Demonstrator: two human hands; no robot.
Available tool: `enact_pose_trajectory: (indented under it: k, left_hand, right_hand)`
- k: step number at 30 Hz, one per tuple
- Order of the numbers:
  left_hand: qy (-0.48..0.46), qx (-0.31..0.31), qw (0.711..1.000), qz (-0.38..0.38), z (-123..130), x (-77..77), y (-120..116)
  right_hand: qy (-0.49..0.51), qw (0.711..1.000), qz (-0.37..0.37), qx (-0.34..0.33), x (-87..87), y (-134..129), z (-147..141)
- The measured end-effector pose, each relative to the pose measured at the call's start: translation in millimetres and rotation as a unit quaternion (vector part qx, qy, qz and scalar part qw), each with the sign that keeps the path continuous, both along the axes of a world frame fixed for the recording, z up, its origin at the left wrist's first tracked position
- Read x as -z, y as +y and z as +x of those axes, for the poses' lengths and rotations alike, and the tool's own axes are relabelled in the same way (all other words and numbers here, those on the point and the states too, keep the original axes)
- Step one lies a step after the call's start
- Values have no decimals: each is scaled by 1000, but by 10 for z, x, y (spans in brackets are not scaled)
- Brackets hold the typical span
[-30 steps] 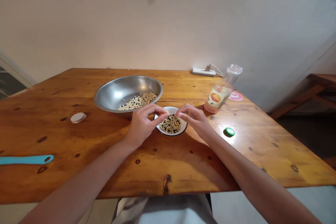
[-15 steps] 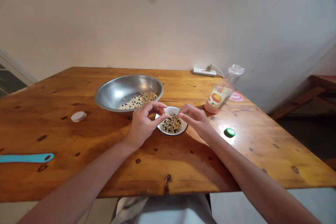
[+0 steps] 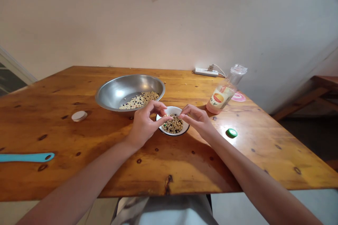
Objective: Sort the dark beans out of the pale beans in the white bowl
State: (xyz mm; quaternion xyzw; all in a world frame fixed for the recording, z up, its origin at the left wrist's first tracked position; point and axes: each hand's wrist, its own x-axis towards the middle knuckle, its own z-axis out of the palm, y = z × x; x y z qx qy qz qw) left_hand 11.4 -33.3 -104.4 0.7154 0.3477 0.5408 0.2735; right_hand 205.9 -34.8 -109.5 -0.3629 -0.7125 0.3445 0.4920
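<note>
A small white bowl with a dark rim [image 3: 173,134] holds pale and dark beads or beans [image 3: 173,124], with a small green piece among them. Over its left side is my left hand [image 3: 145,121], thumb and fingertips brought close around a few small pale pieces. My right hand [image 3: 198,119] is at the bowl's right rim, its thumb and forefinger pinched; whatever lies between them is too small to make out. Behind my left hand, a large metal basin [image 3: 113,93] contains more pale and dark pieces [image 3: 141,100].
A tilted-looking bottle with an orange label [image 3: 220,96] stands right of the bowl, near a green cap [image 3: 231,133]. A white lid [image 3: 79,116] and a blue handle [image 3: 29,157] lie left. Near the wall sits a power strip [image 3: 206,72].
My left thumb has shifted slightly to the right over the bowl, and the small pale pieces at its fingertips show more clearly. My right hand has barely moved.
</note>
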Motion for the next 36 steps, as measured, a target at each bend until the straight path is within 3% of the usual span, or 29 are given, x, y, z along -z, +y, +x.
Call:
enact_pose_trajectory:
  k: [17, 30, 36]
  left_hand:
    - [59, -13, 998, 33, 1, -5, -24]
    - [-18, 61, 998, -28, 15, 32, -18]
    - [-2, 30, 999, -17, 10, 27, -21]
  right_hand:
    - [-31, 999, 18, -2, -40, -20, -21]
    - [-9, 1000, 2, 3, 7, 15, 5]
    - [-21, 1000, -7, -11, -15, 7, 2]
